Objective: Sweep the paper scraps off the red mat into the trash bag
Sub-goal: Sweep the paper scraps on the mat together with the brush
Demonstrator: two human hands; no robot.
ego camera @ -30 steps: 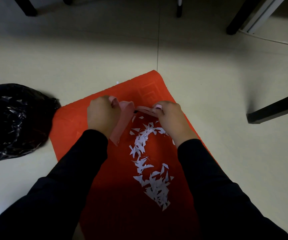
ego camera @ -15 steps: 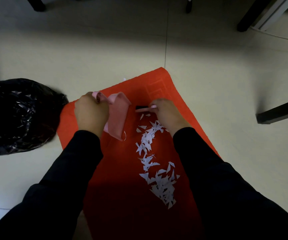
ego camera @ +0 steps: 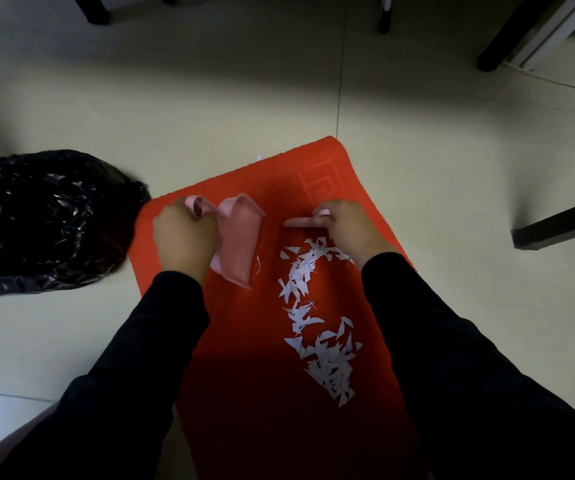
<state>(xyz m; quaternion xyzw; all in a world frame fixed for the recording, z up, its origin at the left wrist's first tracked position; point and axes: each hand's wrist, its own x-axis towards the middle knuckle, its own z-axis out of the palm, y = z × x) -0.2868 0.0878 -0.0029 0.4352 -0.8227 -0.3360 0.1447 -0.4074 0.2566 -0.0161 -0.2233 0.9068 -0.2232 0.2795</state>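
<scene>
Sweeping not yet begun, by look of it. Your left hand (ego camera: 183,233): fingers clenched round handle of pink dustpan (ego camera: 239,242), pan tilted on red mat (ego camera: 317,174) toward its far-left corner. Your right hand (ego camera: 346,221): fingers grasping small pink brush (ego camera: 298,222) at far end of scrap trail. Paper scraps (ego camera: 317,317) lie on mat in long strip, right of centre; none visible in pan. Trash bag (ego camera: 43,220) on floor, just left of mat. Left for you: gather strip into pan, tip into bag.
</scene>
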